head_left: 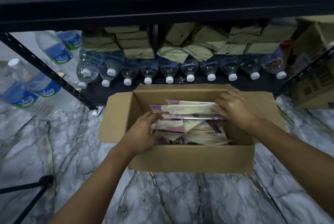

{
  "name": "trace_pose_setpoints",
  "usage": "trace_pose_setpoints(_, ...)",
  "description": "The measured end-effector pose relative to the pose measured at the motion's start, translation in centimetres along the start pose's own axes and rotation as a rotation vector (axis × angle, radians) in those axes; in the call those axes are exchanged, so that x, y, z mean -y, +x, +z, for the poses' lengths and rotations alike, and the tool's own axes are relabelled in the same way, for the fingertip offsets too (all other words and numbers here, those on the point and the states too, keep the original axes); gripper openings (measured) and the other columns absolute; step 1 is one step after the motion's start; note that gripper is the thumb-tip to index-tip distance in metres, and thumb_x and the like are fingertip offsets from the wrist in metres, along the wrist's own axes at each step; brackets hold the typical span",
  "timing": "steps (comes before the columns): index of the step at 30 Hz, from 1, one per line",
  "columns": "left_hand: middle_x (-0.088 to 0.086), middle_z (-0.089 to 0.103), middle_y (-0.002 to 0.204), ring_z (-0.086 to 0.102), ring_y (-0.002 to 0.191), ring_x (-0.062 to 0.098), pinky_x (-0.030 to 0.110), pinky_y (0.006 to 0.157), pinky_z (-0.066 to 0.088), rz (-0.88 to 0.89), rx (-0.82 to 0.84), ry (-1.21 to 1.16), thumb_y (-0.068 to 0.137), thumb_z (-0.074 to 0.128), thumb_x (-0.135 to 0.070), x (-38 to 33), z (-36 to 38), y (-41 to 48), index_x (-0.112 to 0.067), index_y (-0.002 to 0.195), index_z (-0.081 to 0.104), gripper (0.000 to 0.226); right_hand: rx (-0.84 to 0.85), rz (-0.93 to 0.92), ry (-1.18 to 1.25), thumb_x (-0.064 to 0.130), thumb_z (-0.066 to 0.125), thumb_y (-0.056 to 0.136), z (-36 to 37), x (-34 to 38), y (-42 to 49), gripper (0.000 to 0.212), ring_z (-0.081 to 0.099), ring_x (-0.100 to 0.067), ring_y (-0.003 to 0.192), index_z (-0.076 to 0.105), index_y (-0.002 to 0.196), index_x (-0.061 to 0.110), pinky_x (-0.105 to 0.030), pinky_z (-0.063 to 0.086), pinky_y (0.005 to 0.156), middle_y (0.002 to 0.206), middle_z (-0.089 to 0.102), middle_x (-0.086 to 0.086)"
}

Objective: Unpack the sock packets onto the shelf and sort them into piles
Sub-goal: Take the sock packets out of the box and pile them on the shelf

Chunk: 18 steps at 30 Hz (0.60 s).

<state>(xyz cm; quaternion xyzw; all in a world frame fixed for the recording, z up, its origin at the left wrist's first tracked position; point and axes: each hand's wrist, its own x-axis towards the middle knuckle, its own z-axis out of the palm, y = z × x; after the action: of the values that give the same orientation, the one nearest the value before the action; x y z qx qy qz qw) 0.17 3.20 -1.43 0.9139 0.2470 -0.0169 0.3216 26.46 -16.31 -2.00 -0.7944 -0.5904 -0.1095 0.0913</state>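
An open cardboard box (pixel 191 158) stands on the marble floor in front of a black shelf unit (pixel 162 15). Inside lie several flat sock packets (pixel 188 109), pale green and purple, some on edge. My left hand (pixel 144 131) reaches in from the left and grips the left ends of the packets. My right hand (pixel 236 109) holds the right ends of the upright packets near the box's far right corner. More loose packets (pixel 202 135) lie beneath, partly hidden by my hands.
A row of clear water bottles (pixel 169 71) lies on the lowest shelf with caps facing me, and stacks of tan packets (pixel 198 44) sit behind them. More bottles (pixel 45 86) rest at left outside the frame. A brown carton (pixel 314 71) stands right. A black stand leg (pixel 36 189) crosses the floor.
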Motion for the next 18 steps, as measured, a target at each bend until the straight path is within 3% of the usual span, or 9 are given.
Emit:
trace_pose_setpoints(3,-0.003,0.052,0.128,0.049,0.121,0.015,0.018,0.094,0.035,-0.013,0.02,0.006,0.084,0.054,0.004,0.6,-0.3,-0.1,-0.017,0.124,0.055,0.045,-0.098,0.015,0.0,0.017,0.062,0.085,-1.5,-0.6,-0.9,0.013,0.053,-0.023,0.077,0.071,0.082,0.008,-0.031,0.033,0.068,0.079,0.065,-0.005)
trace_pose_setpoints(6,-0.001,0.052,0.129,0.05,0.12,0.02,0.023,0.096,0.039,-0.019,0.04,0.064,0.079,0.053,0.008,1.6,-0.5,-0.1,-0.016,0.125,0.056,0.052,-0.156,0.045,0.02,0.013,0.063,0.087,-3.6,-0.5,-1.6,0.012,0.055,-0.026,0.071,0.071,0.083,0.005,-0.035,0.043,0.061,0.08,0.066,-0.007)
trace_pose_setpoints(10,-0.001,0.049,0.134,0.05,0.121,0.022,0.031,0.097,0.043,-0.012,0.101,0.15,0.079,0.063,0.0,2.3,-0.3,0.5,-0.021,0.13,0.052,0.056,-0.157,0.091,0.057,0.008,0.068,0.084,-5.1,-0.8,-2.1,0.009,0.057,-0.029,0.071,0.071,0.089,0.001,-0.04,0.051,0.061,0.081,0.065,-0.011)
trace_pose_setpoints(18,-0.005,0.045,0.143,0.04,0.131,0.02,0.041,0.102,0.043,0.143,0.186,0.294,0.077,0.076,-0.033,2.3,1.1,2.4,-0.03,0.131,0.048,0.061,-0.222,0.111,0.079,0.008,0.064,0.088,-6.5,-1.3,-2.6,0.014,0.056,-0.029,0.073,0.07,0.096,-0.002,-0.042,0.05,0.062,0.083,0.065,-0.013)
